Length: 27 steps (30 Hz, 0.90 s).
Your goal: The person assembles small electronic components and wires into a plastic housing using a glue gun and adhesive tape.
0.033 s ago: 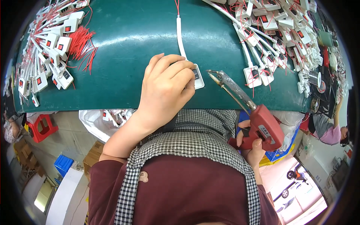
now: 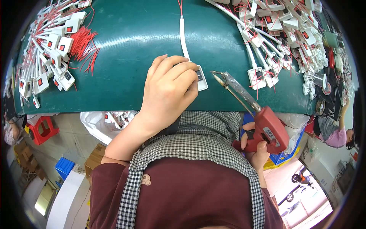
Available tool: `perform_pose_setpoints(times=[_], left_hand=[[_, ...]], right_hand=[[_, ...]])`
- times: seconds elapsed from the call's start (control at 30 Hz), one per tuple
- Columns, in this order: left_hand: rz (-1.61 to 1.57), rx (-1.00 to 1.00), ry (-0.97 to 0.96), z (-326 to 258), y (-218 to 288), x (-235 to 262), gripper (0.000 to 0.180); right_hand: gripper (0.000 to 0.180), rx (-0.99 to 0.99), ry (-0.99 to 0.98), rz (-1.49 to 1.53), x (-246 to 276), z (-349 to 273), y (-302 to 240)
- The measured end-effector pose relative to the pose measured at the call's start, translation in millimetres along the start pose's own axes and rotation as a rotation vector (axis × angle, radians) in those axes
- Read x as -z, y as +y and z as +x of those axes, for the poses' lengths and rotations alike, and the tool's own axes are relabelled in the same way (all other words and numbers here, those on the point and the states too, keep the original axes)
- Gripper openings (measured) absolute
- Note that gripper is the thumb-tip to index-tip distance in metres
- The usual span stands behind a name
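Observation:
My left hand (image 2: 169, 86) bends its fingers over a small white switch housing (image 2: 203, 83) near the front of the green table mat (image 2: 126, 72). Only the housing's right end, with a dark switch part, shows past the fingers. A white cable (image 2: 183, 36) runs from it toward the far edge and ends in bare red wires. My right hand (image 2: 260, 155) is wrapped round the handle of a red soldering gun (image 2: 271, 129). The gun's long metal barrel slants up and left over the mat. Its tip stops just right of the housing, apart from it.
Piled switch housings with cables (image 2: 49, 57) lie at the left, beside a bundle of red wires (image 2: 82, 44). More wired housings (image 2: 270, 49) are heaped at the right, near a wire spool (image 2: 320, 80). A white bag (image 2: 93, 124) hangs below the front edge. A co-worker (image 2: 335, 135) is far right.

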State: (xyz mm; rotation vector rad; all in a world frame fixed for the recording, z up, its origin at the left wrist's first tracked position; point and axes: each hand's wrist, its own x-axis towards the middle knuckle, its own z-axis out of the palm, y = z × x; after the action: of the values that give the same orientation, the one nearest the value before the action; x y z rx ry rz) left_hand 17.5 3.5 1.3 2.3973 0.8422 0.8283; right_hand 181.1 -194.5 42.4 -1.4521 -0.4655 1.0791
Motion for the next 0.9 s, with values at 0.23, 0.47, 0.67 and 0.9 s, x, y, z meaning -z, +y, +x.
perform_pose_setpoints(times=[0.23,0.47,0.67,0.9], left_hand=[[-0.044,0.094,-0.134,-0.8,13.2,17.8,0.031],[-0.27,-0.145,-0.074,16.5,10.6,-30.1,0.045],[0.105,0.102,0.203,22.0,-38.1,34.7,0.041],[0.784,0.227,0.274,35.3,-160.5,151.6,0.028]], right_hand=[[0.07,0.133,0.044,-0.044,0.8,6.5,4.6],[0.059,0.341,0.223,0.124,15.6,14.5,5.0],[0.059,0.379,0.293,0.08,17.4,13.3,2.4],[0.05,0.328,0.15,0.067,12.9,14.2,2.9]])
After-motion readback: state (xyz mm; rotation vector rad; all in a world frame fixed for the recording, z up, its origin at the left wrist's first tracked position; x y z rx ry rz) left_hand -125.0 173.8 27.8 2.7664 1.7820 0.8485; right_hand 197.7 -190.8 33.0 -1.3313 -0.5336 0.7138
